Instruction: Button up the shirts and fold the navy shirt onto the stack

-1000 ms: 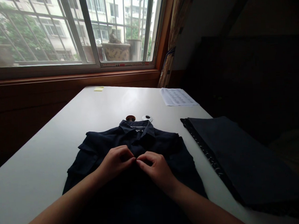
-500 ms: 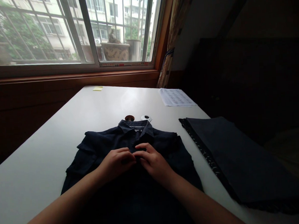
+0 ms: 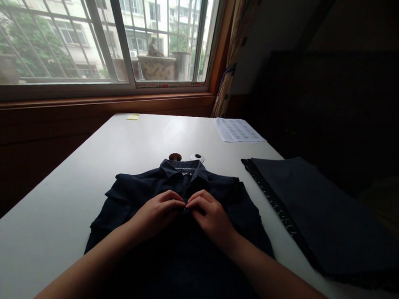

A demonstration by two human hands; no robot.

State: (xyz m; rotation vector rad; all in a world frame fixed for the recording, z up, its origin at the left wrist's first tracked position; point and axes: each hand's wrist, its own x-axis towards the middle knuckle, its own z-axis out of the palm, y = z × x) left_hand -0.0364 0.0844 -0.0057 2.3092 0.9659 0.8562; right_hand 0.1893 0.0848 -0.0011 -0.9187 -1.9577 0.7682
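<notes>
Left hand (image 3: pixel 159 212) and right hand (image 3: pixel 212 214) pinch the dark shirt (image 3: pixel 191 250), which lies lengthwise, collar (image 3: pixel 169 169) toward the window (image 3: pixel 122 46).

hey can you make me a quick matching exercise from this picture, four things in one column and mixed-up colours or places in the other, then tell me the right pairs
Things
1. shirt
2. sticky note
3. papers
4. curtain

Descriptions
A. printed, by the far right corner of the table
B. tied back beside the window
C. yellow, by the far left corner
D. dark, beneath the left hand and right hand

Right pairs: 1-D, 2-C, 3-A, 4-B
</notes>
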